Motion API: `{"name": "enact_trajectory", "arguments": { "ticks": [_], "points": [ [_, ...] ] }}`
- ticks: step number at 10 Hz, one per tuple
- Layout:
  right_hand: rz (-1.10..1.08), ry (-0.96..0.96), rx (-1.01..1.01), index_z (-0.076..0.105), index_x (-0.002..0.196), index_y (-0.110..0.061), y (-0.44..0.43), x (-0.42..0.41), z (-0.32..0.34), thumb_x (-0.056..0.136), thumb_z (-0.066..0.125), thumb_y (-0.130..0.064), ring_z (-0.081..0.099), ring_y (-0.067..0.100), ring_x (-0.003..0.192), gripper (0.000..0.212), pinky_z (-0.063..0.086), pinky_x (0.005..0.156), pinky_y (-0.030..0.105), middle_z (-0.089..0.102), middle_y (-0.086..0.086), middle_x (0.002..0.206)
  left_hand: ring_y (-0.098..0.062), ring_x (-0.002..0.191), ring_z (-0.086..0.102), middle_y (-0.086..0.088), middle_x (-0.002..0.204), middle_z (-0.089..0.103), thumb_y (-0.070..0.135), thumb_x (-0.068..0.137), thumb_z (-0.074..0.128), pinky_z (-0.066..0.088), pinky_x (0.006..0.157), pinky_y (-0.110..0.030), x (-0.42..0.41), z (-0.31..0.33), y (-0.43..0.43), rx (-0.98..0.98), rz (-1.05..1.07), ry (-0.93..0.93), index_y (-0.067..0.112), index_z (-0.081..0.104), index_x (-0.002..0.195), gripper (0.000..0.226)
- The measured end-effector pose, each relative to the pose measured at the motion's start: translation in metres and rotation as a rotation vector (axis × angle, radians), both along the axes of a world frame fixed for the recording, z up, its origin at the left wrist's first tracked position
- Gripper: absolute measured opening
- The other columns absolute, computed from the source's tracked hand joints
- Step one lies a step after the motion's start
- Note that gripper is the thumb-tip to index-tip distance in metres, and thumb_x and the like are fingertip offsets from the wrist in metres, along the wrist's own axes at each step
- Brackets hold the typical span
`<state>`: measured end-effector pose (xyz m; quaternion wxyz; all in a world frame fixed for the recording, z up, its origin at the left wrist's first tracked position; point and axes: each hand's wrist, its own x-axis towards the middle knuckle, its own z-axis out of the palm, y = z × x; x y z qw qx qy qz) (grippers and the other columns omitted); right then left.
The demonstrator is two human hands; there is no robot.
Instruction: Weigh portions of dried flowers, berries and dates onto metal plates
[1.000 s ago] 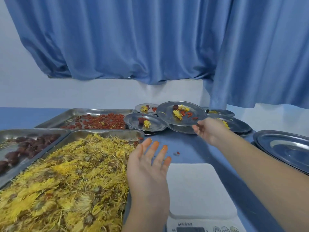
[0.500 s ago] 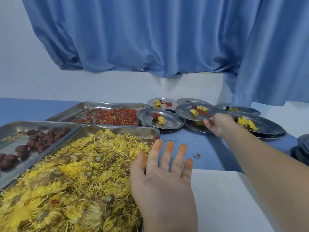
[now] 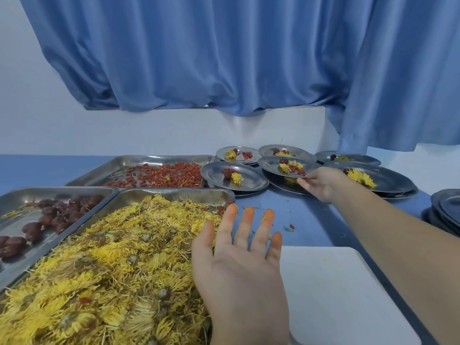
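Note:
My right hand (image 3: 321,183) grips the near rim of a filled metal plate (image 3: 271,164) holding yellow flowers, red berries and a date, set on another plate among several filled plates at the back. My left hand (image 3: 239,257) hovers flat with spread fingers over the right edge of the big tray of yellow dried flowers (image 3: 104,265). A tray of red berries (image 3: 159,175) lies behind it, and a tray of dark dates (image 3: 49,215) stands at the left. The white scale platform (image 3: 331,290) sits bare at the lower right.
A stack of bare metal plates (image 3: 445,210) stands at the right edge. Loose berries and petals (image 3: 290,226) are scattered on the blue table between the scale and the filled plates. A blue curtain hangs over the white wall behind.
My right hand has carried the filled plate down from mid-air onto the stack of plates at the back. My left hand stays open over the flower tray; the view has shifted left.

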<state>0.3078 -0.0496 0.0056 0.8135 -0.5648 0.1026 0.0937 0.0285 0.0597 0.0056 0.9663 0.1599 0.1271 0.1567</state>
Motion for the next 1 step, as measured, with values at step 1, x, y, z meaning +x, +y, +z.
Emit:
{"name": "enact_trajectory", "arguments": {
  "ticks": [1],
  "points": [
    [-0.002,-0.005,0.008,0.044,0.129,0.003,-0.0022,-0.0077,0.0005,0.09,0.045,0.014,0.059,0.032,0.093,0.04,0.057,0.07,0.033,0.052,0.018,0.087,-0.032,0.101,0.07,-0.008,0.113,0.073,0.052,0.091,0.045,0.049,0.084,-0.045,0.0007,-0.0017,-0.0004,0.026,-0.004,-0.003,0.02,0.068,0.114,0.046]
  ]
}}
